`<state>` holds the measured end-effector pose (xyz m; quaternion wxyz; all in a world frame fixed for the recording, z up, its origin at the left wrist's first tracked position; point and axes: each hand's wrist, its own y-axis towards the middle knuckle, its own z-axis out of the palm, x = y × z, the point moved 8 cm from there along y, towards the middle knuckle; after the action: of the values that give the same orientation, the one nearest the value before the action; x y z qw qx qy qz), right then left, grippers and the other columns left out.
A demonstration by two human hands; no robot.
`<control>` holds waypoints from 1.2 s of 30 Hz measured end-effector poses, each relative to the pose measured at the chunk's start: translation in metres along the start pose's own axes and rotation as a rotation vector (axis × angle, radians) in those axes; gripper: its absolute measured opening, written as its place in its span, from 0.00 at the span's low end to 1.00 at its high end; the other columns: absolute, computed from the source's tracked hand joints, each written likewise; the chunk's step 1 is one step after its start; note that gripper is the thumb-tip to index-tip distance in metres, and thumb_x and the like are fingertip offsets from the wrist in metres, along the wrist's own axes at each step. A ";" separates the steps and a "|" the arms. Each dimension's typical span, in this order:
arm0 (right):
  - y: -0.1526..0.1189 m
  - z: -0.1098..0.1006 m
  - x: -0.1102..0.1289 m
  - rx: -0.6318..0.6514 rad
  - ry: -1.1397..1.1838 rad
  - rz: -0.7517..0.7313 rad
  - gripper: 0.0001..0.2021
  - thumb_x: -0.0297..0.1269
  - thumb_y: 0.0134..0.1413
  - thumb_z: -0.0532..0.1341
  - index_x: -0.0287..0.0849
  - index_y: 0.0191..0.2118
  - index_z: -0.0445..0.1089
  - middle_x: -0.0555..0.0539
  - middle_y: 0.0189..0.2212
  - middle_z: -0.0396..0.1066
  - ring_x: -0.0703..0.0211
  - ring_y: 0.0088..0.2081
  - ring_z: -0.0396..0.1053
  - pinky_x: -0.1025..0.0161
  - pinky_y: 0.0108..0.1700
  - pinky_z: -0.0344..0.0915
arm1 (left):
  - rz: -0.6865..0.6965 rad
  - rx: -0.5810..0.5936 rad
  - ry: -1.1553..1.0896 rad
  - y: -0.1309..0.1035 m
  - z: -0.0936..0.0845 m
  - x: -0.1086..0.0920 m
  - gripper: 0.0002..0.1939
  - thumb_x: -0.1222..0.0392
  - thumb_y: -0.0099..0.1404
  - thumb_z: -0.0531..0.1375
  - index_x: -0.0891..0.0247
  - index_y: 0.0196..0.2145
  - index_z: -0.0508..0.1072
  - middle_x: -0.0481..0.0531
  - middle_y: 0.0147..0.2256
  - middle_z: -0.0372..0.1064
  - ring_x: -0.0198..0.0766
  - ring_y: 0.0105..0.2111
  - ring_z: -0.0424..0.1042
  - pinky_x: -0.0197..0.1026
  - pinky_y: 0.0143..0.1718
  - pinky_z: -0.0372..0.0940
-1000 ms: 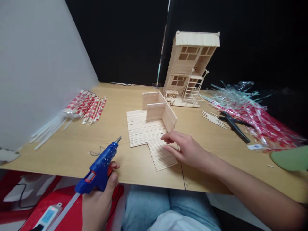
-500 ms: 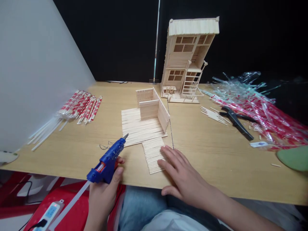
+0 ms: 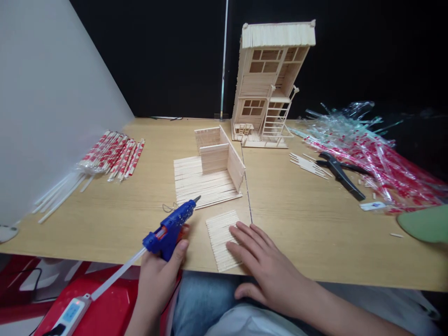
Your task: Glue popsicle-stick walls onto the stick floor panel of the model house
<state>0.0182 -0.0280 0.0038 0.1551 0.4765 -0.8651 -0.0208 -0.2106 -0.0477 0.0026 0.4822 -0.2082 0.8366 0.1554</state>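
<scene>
My left hand [image 3: 166, 270] is wrapped round the handle of a blue glue gun [image 3: 171, 228], whose nozzle points up and right; a clear glue stick trails from its back. My right hand [image 3: 261, 261] lies with fingers spread on the right part of a small flat panel of wooden sticks [image 3: 220, 240], near the table's front edge. Behind the panel, and apart from it, rests a larger stick base [image 3: 189, 182]. Upright stick walls [image 3: 214, 158] stand on its right and back part.
A two-storey stick house [image 3: 266, 84] stands at the back. Red-and-white wrapped sticks [image 3: 119, 154] lie left on the table [image 3: 297, 242]. Black cutters [image 3: 341, 175], plastic wrappers [image 3: 371, 154] and a green object [image 3: 423, 224] are on the right. A power strip [image 3: 72, 315] sits below left.
The small panel has slid toward the front edge under my right hand, away from the larger base. My left hand and the glue gun have moved right. The view has shifted slightly.
</scene>
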 end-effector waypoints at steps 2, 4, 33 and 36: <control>-0.005 0.000 0.004 -0.035 0.014 0.002 0.31 0.54 0.59 0.64 0.38 0.60 0.65 0.34 0.65 0.60 0.36 0.67 0.54 0.35 0.64 0.58 | 0.010 0.095 0.031 0.009 0.008 -0.005 0.27 0.37 0.59 0.61 0.64 0.41 0.80 0.58 0.36 0.79 0.51 0.38 0.77 0.48 0.43 0.71; -0.010 -0.004 0.008 -0.121 0.001 -0.001 0.17 0.42 0.64 0.61 0.39 0.54 0.69 0.37 0.61 0.66 0.39 0.64 0.59 0.37 0.64 0.60 | 0.049 0.185 0.081 0.018 0.017 -0.015 0.26 0.38 0.59 0.61 0.65 0.39 0.81 0.57 0.31 0.79 0.51 0.36 0.78 0.49 0.42 0.72; -0.059 -0.054 -0.023 -0.635 0.233 -0.043 0.14 0.22 0.59 0.58 0.36 0.50 0.71 0.39 0.47 0.73 0.53 0.50 0.71 0.49 0.55 0.67 | 0.235 0.306 0.319 0.056 0.092 -0.061 0.21 0.39 0.64 0.58 0.61 0.33 0.77 0.59 0.31 0.78 0.51 0.34 0.76 0.49 0.37 0.67; -0.060 -0.053 -0.026 -0.645 0.244 -0.017 0.15 0.22 0.58 0.59 0.36 0.50 0.71 0.38 0.48 0.72 0.52 0.50 0.71 0.48 0.55 0.68 | 0.243 0.285 0.343 0.056 0.092 -0.061 0.21 0.39 0.64 0.58 0.60 0.32 0.78 0.57 0.27 0.76 0.51 0.32 0.76 0.49 0.37 0.67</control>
<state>0.0958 -0.0335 0.0368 0.4001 0.4091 -0.7850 -0.2372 -0.1430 0.0557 0.0145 0.3354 -0.0593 0.9386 0.0553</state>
